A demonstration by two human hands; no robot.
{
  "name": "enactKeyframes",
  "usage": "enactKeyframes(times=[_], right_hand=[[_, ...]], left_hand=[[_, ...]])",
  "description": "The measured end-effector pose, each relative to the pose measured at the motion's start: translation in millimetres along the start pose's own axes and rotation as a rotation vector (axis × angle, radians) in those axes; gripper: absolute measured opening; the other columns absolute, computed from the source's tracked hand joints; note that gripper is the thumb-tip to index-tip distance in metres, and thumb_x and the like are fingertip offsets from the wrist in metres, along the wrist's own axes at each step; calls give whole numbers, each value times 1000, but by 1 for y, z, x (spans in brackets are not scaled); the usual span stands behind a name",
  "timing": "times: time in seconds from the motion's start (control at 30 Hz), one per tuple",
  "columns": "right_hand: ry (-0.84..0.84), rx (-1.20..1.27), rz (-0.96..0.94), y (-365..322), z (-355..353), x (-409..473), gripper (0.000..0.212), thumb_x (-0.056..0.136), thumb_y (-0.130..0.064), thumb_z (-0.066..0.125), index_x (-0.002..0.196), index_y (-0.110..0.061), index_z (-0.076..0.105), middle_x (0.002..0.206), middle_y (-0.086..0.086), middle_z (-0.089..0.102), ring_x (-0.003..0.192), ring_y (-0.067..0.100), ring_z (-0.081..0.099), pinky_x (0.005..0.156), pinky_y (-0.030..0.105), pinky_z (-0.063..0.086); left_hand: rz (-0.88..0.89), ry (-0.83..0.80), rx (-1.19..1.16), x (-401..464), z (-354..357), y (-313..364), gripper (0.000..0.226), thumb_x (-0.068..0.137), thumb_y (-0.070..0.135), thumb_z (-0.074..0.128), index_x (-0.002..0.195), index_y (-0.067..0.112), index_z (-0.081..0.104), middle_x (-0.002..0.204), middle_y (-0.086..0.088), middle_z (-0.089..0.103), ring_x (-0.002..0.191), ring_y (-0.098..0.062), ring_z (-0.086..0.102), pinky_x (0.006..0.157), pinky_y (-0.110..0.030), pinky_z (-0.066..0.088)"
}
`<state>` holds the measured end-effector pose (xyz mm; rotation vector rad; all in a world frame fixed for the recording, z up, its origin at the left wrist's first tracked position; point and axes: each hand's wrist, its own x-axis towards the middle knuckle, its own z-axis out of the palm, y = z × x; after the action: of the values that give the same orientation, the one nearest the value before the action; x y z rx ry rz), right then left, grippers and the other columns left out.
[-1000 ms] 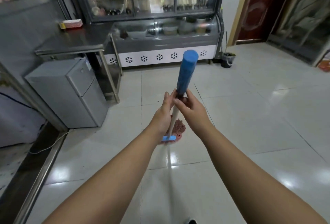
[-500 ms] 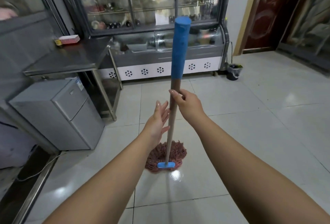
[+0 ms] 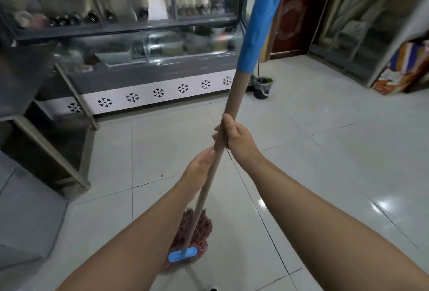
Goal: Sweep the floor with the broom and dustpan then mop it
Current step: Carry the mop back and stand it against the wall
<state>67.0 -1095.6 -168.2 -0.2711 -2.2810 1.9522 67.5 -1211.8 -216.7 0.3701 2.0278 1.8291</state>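
Note:
I hold a mop with a tan wooden handle (image 3: 234, 105), blue sleeve at its top and a reddish string head (image 3: 195, 232) with a blue clamp, resting on the white tiled floor (image 3: 325, 163) close in front of me. The handle leans up toward the right. My right hand (image 3: 236, 138) grips the handle around the middle, thumb pointing up along it. My left hand (image 3: 200, 166) holds the handle just below, fingers wrapped round its far side. No broom or dustpan is in view.
A glass display fridge (image 3: 148, 63) with a snowflake-patterned base stands ahead. A steel table frame (image 3: 58, 142) and a grey cabinet (image 3: 21, 209) are at left. A small dark bin (image 3: 262, 87) sits by a red door; boxes (image 3: 404, 70) stand at right.
My left hand, open beside the handle half a second ago, now holds it below my right hand. The mop head has come nearer to me and the view has turned right.

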Motion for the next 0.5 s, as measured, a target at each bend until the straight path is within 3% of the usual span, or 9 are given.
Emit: enactKeyframes(times=[0.07,0.13,0.23,0.27,0.37,0.5], right_hand=[[65,74,39,5,-13,28,43,96,-48,37,73,-18,57,70,0,65,76,16,64,85,37,52],[116,113,55,5,-28,50,44,96,-47,36,73,-16,57,67,2,64,74,19,65,79,35,52],[176,136,49,-1,-61,78,46,97,-46,33,73,-14,57,66,5,64,72,21,65,78,35,53],[195,152,41,-4,-73,89,47,98,-46,33,73,-14,57,66,6,64,70,20,65,77,33,54],[273,231,-12,-17,-119,125,48,97,-47,34,72,-15,58,57,1,66,62,15,67,71,29,56],[265,325,-109,-19,-187,162,43,97,-47,36,78,-19,63,62,-4,70,67,9,70,73,27,56]], left_hand=[[-35,-35,59,38,4,-4,91,43,94,44,92,17,52,76,7,49,69,-2,49,61,-13,37],[-113,-60,133,70,14,-12,100,21,98,41,79,16,47,72,1,43,66,-11,42,61,-22,35],[-166,-41,173,106,37,-12,90,38,79,33,96,13,57,89,-5,57,88,-21,52,78,-30,38],[-156,-23,167,120,46,-10,90,41,75,29,100,12,57,88,-3,58,88,-20,54,76,-29,39],[-63,-1,135,161,76,10,67,48,75,29,81,22,54,77,3,53,74,-10,51,63,-21,35],[57,-90,111,220,124,54,51,67,72,39,84,27,55,76,5,49,70,-10,46,64,-23,34]])
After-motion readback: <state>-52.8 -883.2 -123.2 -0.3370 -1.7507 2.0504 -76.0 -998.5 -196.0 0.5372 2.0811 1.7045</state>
